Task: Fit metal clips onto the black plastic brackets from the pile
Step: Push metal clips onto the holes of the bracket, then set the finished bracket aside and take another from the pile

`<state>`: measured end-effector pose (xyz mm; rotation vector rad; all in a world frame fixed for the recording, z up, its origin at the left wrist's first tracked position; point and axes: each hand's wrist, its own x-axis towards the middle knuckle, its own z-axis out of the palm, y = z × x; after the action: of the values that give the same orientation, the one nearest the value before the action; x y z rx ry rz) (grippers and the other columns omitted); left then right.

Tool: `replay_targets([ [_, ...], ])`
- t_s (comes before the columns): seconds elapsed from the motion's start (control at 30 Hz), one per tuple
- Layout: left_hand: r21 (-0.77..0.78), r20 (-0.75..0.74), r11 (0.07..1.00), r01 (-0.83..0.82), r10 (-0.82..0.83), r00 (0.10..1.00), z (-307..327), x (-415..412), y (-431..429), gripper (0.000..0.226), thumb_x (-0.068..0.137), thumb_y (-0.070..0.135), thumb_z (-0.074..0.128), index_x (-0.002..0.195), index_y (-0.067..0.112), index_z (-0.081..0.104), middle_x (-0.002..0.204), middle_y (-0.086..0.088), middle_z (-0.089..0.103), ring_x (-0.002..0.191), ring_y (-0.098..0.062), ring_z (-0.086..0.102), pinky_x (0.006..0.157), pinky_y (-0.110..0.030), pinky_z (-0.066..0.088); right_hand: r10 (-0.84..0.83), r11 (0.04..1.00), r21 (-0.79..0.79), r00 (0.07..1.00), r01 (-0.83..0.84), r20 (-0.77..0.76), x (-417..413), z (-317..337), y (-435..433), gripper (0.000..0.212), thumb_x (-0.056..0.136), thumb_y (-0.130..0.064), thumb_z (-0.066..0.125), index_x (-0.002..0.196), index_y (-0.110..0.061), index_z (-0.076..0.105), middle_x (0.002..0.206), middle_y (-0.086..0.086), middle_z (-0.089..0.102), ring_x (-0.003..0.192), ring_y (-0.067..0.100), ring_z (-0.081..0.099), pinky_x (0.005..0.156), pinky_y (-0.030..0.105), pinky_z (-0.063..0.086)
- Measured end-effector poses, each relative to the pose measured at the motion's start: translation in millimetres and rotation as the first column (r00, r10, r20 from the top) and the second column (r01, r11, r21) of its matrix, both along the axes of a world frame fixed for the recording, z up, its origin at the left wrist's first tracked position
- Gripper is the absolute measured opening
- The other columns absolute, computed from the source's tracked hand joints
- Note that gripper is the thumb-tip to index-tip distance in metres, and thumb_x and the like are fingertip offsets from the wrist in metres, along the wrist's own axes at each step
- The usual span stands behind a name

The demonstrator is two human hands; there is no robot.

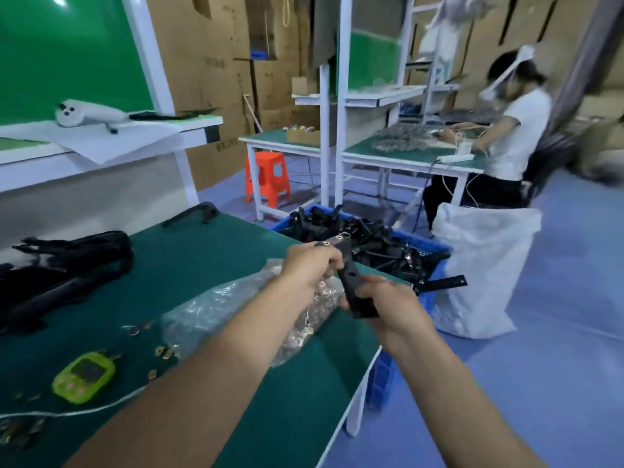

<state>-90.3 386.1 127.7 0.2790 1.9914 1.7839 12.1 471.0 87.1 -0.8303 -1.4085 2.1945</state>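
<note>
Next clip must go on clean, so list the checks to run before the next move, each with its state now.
1. Black plastic bracket gripped by both hands: ok. The right hand holds the lower end, the left hand the upper part.
2. Small metal clip on the bracket's top end: present, ok. Fully seated: cannot tell.
3. Second clip by the left hand's knuckles, fitted or loose: cannot tell.
4. Clear plastic bag of metal clips on the green table mat: ok.
5. Blue plastic crate of black brackets past the table edge: ok.
</note>
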Motion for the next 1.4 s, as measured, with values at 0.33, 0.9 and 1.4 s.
replay_targets([
  [0.33, -0.089, -0.190, 0.990, -0.107, 0.089, 0.978, 10.4, -71.3, -14.4, 0.034, 0.086, 0.022, 0.072, 0.119, 0.026, 0.068, 0.112, 0.011, 0.060, 0.108, -0.018, 0.055, 0.083, -0.029, 0.042, -0.114, 0.812, 0.569, 0.921, -0.130, 0.374, -82.6, -11.5, 28.8, 0.009, 0.080, -0.019, 0.065, 0.085, -0.017, 0.071, 0.084, -0.001, 0.070, 0.081, 0.022, 0.063, 0.060, 0.026, 0.046],
  [0.9, 0.015, -0.358, 0.574, -0.819, 0.768, 0.531, -52.6, -50.3, -355.8, 0.034, 0.090, 0.010, 0.063, 0.072, 0.034, 0.079, 0.051, 0.008, 0.066, 0.038, -0.004, 0.043, 0.037, -0.019, 0.035, 0.547, 0.355, 0.735, 0.766, -0.578, 0.338, -171.0, 5.6, -271.0, 0.025, 0.085, -0.015, 0.061, 0.098, -0.023, 0.080, 0.105, -0.008, 0.076, 0.104, 0.011, 0.065, 0.085, 0.014, 0.044],
  [1.4, -0.554, -0.605, 0.409, -0.725, 0.400, 0.688, -120.6, 31.9, -486.8, 0.022, 0.089, 0.038, 0.070, 0.109, 0.034, 0.077, 0.113, 0.021, 0.069, 0.109, -0.006, 0.059, 0.095, -0.027, 0.046, 0.696, 0.067, 0.722, 0.551, -0.688, 0.461, -232.0, -50.0, -466.4, 0.065, 0.100, -0.022, 0.056, 0.157, -0.027, 0.025, 0.084, -0.001, 0.064, 0.060, 0.014, 0.060, 0.047, 0.027, 0.044],
])
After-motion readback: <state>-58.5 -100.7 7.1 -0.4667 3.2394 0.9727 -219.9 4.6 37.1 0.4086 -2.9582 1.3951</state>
